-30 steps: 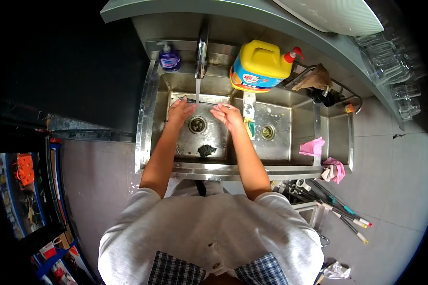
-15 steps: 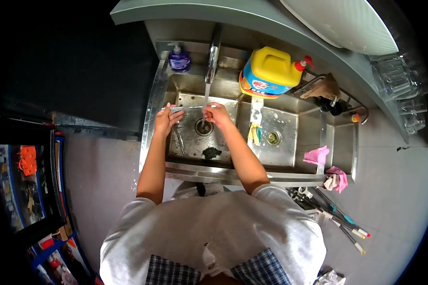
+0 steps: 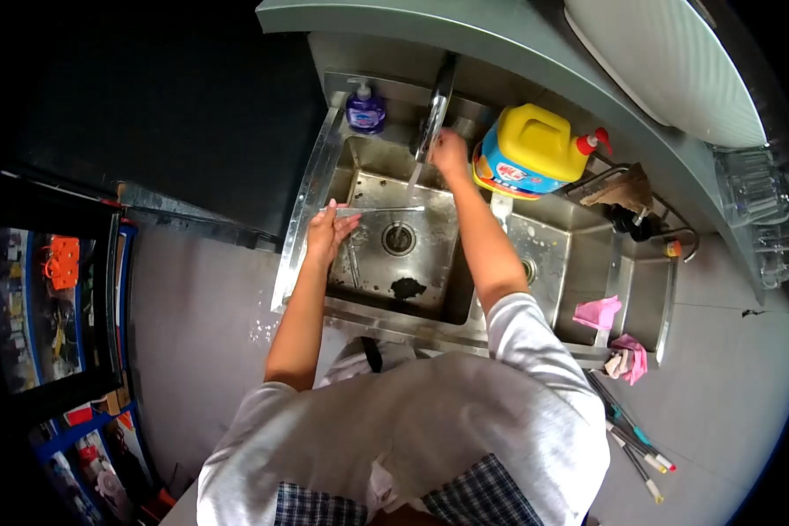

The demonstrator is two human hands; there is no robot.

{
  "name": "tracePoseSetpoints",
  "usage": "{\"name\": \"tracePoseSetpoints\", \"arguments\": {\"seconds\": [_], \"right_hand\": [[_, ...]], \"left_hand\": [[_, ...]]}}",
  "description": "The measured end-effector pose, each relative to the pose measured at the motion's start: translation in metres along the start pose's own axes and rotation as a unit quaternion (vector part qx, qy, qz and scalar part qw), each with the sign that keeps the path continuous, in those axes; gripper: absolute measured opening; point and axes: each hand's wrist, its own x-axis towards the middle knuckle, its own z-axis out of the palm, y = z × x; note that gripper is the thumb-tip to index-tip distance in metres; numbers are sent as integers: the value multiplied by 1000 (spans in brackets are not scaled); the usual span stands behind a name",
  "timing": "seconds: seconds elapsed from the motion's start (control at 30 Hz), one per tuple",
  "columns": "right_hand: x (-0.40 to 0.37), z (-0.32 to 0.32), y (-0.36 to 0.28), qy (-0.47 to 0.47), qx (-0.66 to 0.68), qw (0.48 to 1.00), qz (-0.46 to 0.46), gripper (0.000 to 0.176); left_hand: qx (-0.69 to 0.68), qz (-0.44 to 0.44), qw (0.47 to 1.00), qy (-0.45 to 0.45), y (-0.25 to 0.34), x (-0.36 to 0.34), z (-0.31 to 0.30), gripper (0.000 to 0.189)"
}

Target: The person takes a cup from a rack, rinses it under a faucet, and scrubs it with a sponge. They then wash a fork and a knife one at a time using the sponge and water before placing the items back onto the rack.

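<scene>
Leaning over the sink, the person has the left hand closed on one end of a thin metal rod. The rod lies level across the left basin, its far end under the water. Below it in the basin sit a second thin utensil, the drain and a dark scrap. Pink cloths lie at the sink's right end. Farther off, the right hand is up against the tap; I cannot tell whether its fingers close round it. A soap bottle stands left of the tap and a yellow jug right of it, just beside the right wrist.

As I judge the risks, the rod is wet and gripped at one end only, so it could slip or tip down and strike the utensil below. With the right arm stretched across the basin, the wrist could nudge the jug. A sharp turn at the tap could throw water off the rod onto the floor, which looks splashed near the sink's left corner.
</scene>
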Motion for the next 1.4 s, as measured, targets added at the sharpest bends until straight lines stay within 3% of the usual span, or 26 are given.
{"name": "tracePoseSetpoints", "arguments": {"seconds": [0.03, 0.1, 0.13, 0.17, 0.23, 0.3, 0.37, 0.53, 0.63, 0.67, 0.77, 0.8, 0.83, 0.9, 0.93, 0.97, 1.07, 1.1, 1.17, 1.23, 1.27, 1.3, 1.33, 1.37, 1.4], "right_hand": [[10, -7, 1, 9, 48, 998, 46, 20], [24, -12, 16, 55, 273, 952, 130, 13], [16, -19, 19, 34, 255, 957, 136, 16], [1, -12, 46, 47, 187, 981, -9, 15], [-73, -54, 16, -17, 59, 997, -50, 15], [-135, -54, 35, -40, 122, 991, 44, 17], [-191, -55, 10, -118, 317, 913, 227, 21], [-220, -52, -2, -312, 354, 856, 212, 22], [-224, -60, 1, -360, 189, 908, 102, 18], [-228, -59, 0, -309, 183, 932, 37, 21], [-234, -97, -10, -250, 142, 957, 38, 22], [-240, -107, 2, -238, 115, 963, 45, 23], [-250, -129, 2, -193, 116, 972, 59, 22], [-281, -165, 11, -77, 232, 962, 123, 22], [-289, -203, -6, -111, 224, 947, 202, 21], [-302, -220, -4, -87, 274, 925, 247, 22], [-334, -267, 12, -28, 265, 922, 280, 23], [-343, -282, 14, -7, 267, 918, 294, 22], [-357, -309, 11, 14, 316, 897, 309, 24], [-367, -319, 44, -14, 518, 808, 280, 22], [-368, -310, 67, 14, 610, 760, 224, 19], [-368, -295, 103, 13, 299, 893, 335, 15], [-366, -278, 144, 7, -50, 915, 401, 15], [-360, -267, 164, 4, -392, 824, 410, 18], [-346, -269, 151, 6, -360, 829, 427, 21]], "left_hand": [[-8, 3, 1000, -4, 2, -1, 0, 36], [-1, -2, 1000, 9, 3, -6, -1, 36], [3, 9, 1000, 4, 5, -7, -3, 36], [8, 16, 1000, -1, 2, -12, -5, 36], [41, 1, 999, 10, -1, -21, -2, 36], [50, -16, 999, 4, -10, -27, -1, 36], [60, -33, 997, -32, -28, -25, -6, 35], [103, -53, 991, -61, -45, -37, 21, 31], [146, -58, 982, -104, -37, -39, 31, 30], [142, -64, 981, -112, -36, -43, 34, 33], [128, -72, 979, -141, -29, -45, 47, 45], [144, -74, 980, -113, -43, -31, 42, 53], [169, -67, 974, -132, -63, -16, 43, 41], [311, 62, 911, -264, -119, 6, 57, 29], [348, 15, 900, -263, -136, -2, 81, 24], [381, -28, 886, -262, -149, -12, 104, 20], [410, 87, 863, -284, -198, -21, 121, 10], [426, 84, 854, -286, -202, -24, 120, 10], [463, 75, 834, -290, -201, -30, 104, 12], [482, 48, 830, -277, -190, -30, 83, 9], [481, 38, 834, -266, -190, -23, 69, 9], [480, 27, 840, -254, -193, -15, 51, 8], [451, 43, 850, -268, -209, 9, 23, 7], [479, 109, 828, -270, -199, 8, 6, 6], [505, 181, 800, -270, -182, 7, -7, 5]]}}
